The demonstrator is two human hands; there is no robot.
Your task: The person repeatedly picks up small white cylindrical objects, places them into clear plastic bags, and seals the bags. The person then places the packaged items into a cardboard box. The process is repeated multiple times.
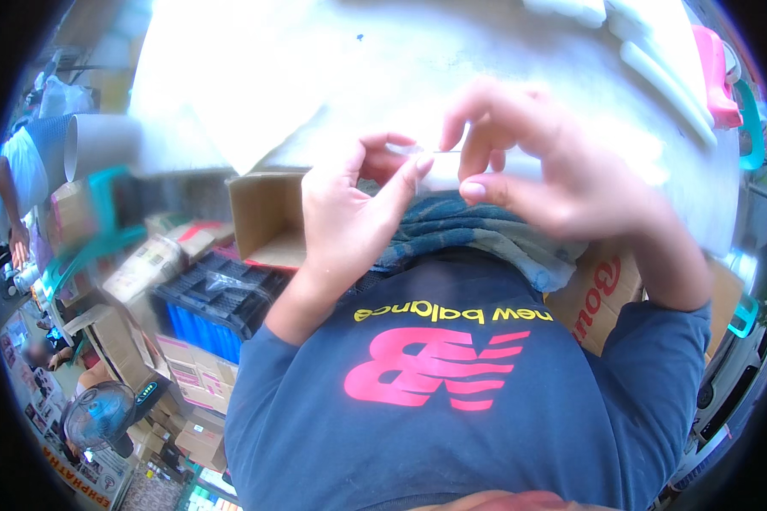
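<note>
My left hand point(364, 198), over the near edge of the white table point(371, 83), pinches a small clear or whitish piece point(408, 150) between thumb and fingertips. To its right, my right hand point(524, 153) is raised with thumb and fingers apart; nothing plain shows between them. A thin dark line runs between the two hands, too blurred to name. Behind the fingers lies a white roll or tube point(444, 172), partly hidden by my right hand. A blue and grey towel point(486, 230) is bunched below both hands, against my body.
An open cardboard box point(268, 217) stands left of my left hand. White tubes point(668, 92) lie at the table's right. Further left are a black-lidded blue crate point(204, 306), a teal chair point(102, 223), a fan point(99, 415) and other people.
</note>
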